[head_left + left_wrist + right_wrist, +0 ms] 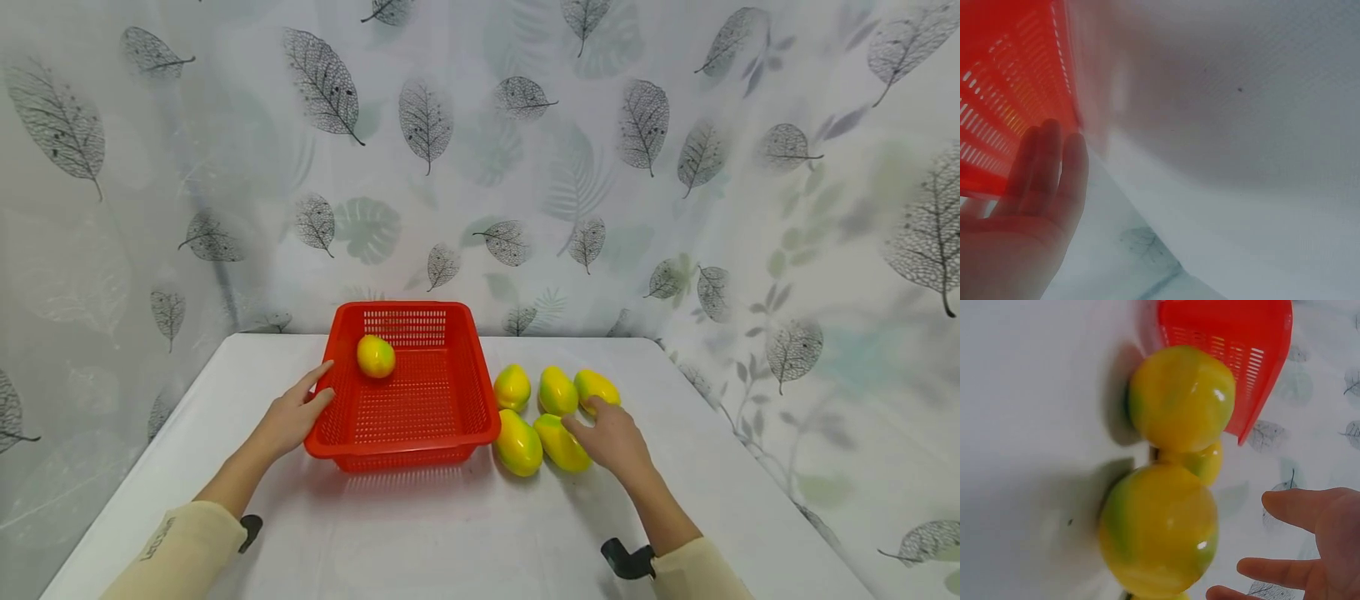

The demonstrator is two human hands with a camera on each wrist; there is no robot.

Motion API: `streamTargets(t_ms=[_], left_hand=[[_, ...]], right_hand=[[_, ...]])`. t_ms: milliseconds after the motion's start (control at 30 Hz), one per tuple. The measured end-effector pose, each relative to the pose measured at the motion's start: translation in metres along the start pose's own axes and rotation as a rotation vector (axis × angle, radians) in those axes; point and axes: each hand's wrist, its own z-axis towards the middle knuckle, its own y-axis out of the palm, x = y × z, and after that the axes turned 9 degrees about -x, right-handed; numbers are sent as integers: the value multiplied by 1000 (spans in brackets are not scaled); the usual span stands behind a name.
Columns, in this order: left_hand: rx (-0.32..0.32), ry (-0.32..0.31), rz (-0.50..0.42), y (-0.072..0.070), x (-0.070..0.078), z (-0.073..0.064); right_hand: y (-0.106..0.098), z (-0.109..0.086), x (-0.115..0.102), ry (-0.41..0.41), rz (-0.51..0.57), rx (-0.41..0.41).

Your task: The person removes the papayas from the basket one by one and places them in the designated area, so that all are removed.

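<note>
A red plastic basket [405, 444] stands on the white table with one yellow-green mango [376, 357] inside, near its back left corner. At the basket's left rim is my left hand [292, 417], thumb and forefinger spread apart. Its fingers [1041, 165] lie nearly straight along the outer slotted wall in the left wrist view. Several more mangoes lie in a cluster right of the basket. Over them hovers my right hand [617, 437], fingers spread and holding nothing, nearest the front mango [561, 444] and the back right mango [597, 388].
Two mangoes, a front one [518, 443] and a back one [513, 387], sit close against the basket's right side. A leaf-patterned curtain [480, 167] rises behind the white table [420, 542] and at both sides.
</note>
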Motion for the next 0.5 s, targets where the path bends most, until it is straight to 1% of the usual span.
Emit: streamTargets(t_ms=[333, 500], left_hand=[[3, 1, 0, -2, 0, 1], [7, 0, 1, -1, -1, 2]], right_hand=[[-9, 14, -42, -86, 32, 13], [-11, 19, -64, -104, 32, 4]])
